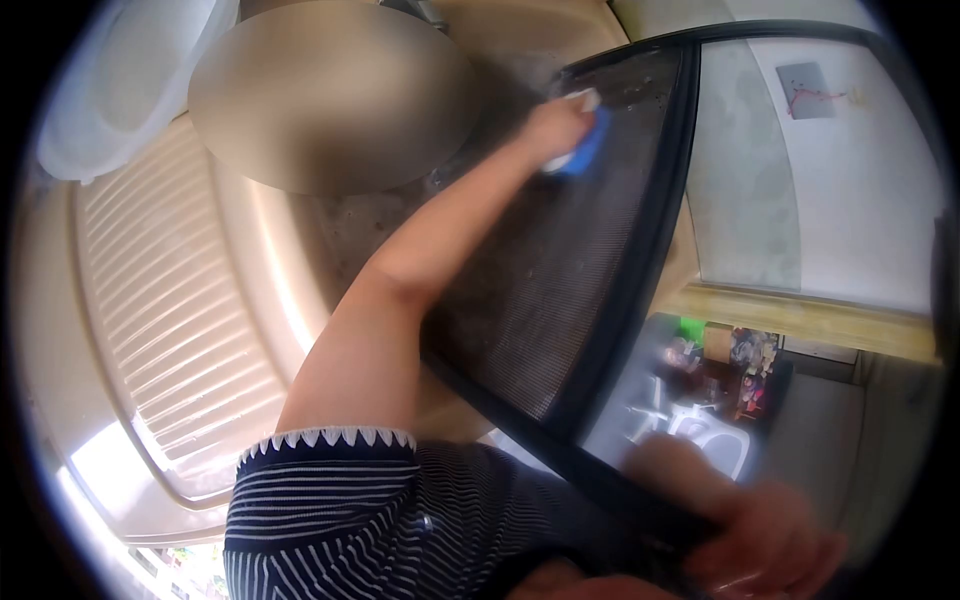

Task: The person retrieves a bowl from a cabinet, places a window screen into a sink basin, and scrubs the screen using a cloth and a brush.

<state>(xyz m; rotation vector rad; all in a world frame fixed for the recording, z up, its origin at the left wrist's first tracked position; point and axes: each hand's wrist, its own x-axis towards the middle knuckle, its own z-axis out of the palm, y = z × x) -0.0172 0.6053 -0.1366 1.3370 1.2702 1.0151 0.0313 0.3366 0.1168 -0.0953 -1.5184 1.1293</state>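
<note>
My left hand [558, 132], on the bare arm stretched across the middle, is closed around a blue and white scrubber [586, 146]. It presses the scrubber against the upper part of a dark mesh screen [525, 330]. The mesh looks wet in places. A black frame [665, 240] edges the screen. Low on the right, my right hand [765, 540] is smeared by motion; its fingers look curled around the lower end of the black frame. The exact grip is hard to see.
A beige ribbed drainboard [180, 300] and basin lie on the left, with a translucent white tub [120, 95] above. A blurred oval hides part of the basin. A yellowish ledge [810, 318], a white sink [715, 440] and cluttered items stand at right.
</note>
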